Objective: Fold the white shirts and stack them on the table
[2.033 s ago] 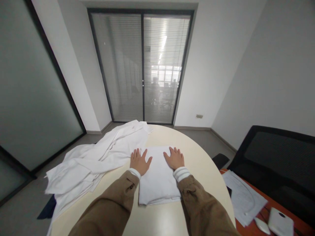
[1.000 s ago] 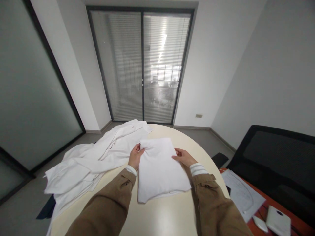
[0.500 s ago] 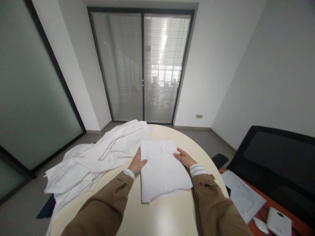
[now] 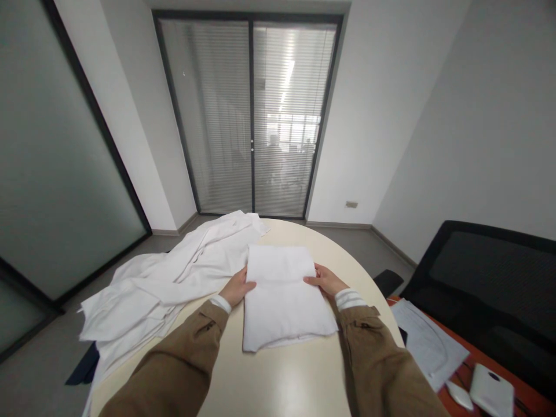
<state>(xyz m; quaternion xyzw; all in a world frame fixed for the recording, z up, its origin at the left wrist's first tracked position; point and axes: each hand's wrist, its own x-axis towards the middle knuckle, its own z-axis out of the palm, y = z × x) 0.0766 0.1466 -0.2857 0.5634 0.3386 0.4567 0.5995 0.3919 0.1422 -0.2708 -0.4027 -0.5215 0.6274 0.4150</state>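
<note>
A white folded garment [image 4: 282, 301] lies in a neat, roughly rectangular stack on the round cream table [image 4: 278, 382]. My left hand [image 4: 237, 286] grips its left edge, thumb on top and fingers tucked out of sight beneath. On the opposite edge, my right hand [image 4: 326, 280] holds it the same way, thumb over the cloth. More white garments [image 4: 182, 272] lie in a loose, rumpled heap to the left, partly hanging over the table's edge.
At the right, an orange-red surface [image 4: 452, 399] bears papers [image 4: 428, 341], a white mouse [image 4: 459, 396] and a white box-like device [image 4: 492, 391]. A black mesh chair [image 4: 490, 289] stands beside it. Glass panels with blinds [image 4: 252, 116] are ahead.
The folded garment has shifted slightly to the left and away from me, squaring up a little. My left hand has moved left with its edge; the heap is unchanged.
</note>
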